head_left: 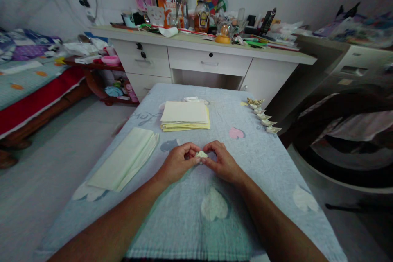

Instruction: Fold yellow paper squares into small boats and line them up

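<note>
My left hand point(181, 161) and my right hand point(221, 160) meet over the middle of the cloth-covered table. Between their fingertips is a small folded piece of pale paper point(202, 154), pinched from both sides. Its top comes to a low point; its lower part is mostly hidden by my thumbs. Beyond my hands lies a stack of cream and yellow paper sheets point(184, 112). To the left of my left arm rests a pile of long, pale green folded paper point(126, 156). A row of several small folded paper boats point(267, 123) runs along the table's right edge.
The light blue tablecloth point(251, 213) has heart prints. Behind the table stands a white desk point(211, 58) crowded with jars, bags and small items. A bed point(33, 77) is at the left, and a front-loading washing machine point(350, 69) stands close on the right.
</note>
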The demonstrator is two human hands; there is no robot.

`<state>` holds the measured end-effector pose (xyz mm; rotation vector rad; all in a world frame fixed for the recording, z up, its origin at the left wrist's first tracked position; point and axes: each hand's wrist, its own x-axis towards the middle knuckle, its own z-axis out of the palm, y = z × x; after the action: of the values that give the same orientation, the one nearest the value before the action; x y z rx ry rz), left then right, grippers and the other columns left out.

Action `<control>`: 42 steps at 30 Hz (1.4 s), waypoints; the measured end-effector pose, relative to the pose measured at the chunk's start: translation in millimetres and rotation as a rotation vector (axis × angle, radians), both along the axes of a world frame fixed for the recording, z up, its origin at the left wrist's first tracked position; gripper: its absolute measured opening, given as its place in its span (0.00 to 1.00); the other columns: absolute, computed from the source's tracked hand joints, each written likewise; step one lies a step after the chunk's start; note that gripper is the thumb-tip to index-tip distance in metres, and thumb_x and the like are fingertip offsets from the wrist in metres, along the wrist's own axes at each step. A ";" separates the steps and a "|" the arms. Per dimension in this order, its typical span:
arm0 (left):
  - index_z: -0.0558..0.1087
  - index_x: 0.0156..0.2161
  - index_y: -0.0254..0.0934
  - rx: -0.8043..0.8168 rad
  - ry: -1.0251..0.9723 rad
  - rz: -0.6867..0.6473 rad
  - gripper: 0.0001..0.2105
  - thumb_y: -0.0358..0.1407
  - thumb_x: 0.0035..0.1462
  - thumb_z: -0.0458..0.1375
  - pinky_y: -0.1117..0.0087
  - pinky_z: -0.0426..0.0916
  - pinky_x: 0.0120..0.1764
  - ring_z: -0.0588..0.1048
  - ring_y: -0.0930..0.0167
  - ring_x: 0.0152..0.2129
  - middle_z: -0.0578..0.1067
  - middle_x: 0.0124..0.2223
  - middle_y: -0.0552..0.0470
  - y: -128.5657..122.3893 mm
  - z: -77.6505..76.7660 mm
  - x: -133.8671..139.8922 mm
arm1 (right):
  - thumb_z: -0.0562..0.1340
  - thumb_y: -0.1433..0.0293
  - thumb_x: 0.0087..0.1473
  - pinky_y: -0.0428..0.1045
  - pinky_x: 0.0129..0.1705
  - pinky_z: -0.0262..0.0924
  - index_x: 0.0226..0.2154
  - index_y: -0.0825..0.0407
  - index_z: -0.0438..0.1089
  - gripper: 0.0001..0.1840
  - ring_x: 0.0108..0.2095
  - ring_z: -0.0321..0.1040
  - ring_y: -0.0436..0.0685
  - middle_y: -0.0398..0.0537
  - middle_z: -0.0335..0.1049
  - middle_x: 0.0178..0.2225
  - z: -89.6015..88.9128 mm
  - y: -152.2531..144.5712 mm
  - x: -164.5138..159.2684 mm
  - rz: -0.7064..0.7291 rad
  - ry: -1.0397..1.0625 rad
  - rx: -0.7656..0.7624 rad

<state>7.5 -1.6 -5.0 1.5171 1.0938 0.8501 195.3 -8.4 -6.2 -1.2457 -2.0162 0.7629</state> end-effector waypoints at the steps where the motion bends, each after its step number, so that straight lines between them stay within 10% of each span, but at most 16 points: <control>1: 0.73 0.37 0.34 0.002 -0.001 0.004 0.09 0.34 0.48 0.62 0.76 0.62 0.28 0.70 0.76 0.24 0.73 0.27 0.57 -0.2 0.7 0.1 | 0.63 0.63 0.54 0.50 0.44 0.52 0.37 0.52 0.69 0.10 0.39 0.61 0.55 0.46 0.67 0.36 0.2 0.1 0.0 0.005 -0.006 -0.011; 23: 0.70 0.36 0.34 -0.006 0.019 -0.036 0.13 0.38 0.46 0.64 0.76 0.61 0.27 0.67 0.76 0.23 0.72 0.28 0.56 0.2 0.6 -3.9 | 0.62 0.63 0.53 0.47 0.37 0.55 0.25 0.53 0.72 0.12 0.30 0.62 0.50 0.41 0.63 0.26 -1.9 4.6 -0.5 -0.010 0.349 -0.236; 42: 0.70 0.29 0.35 0.183 0.178 0.023 0.11 0.41 0.55 0.57 0.76 0.58 0.27 0.65 0.75 0.23 0.68 0.25 0.57 -6.7 2.4 -5.9 | 0.59 0.63 0.57 0.48 0.39 0.56 0.27 0.53 0.70 0.13 0.32 0.63 0.51 0.43 0.66 0.28 1.2 2.2 -0.9 0.016 0.204 -0.122</control>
<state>1.6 -8.3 -2.6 1.7621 1.1899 0.8626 194.4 -6.2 -5.0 -1.1690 -1.8399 0.9924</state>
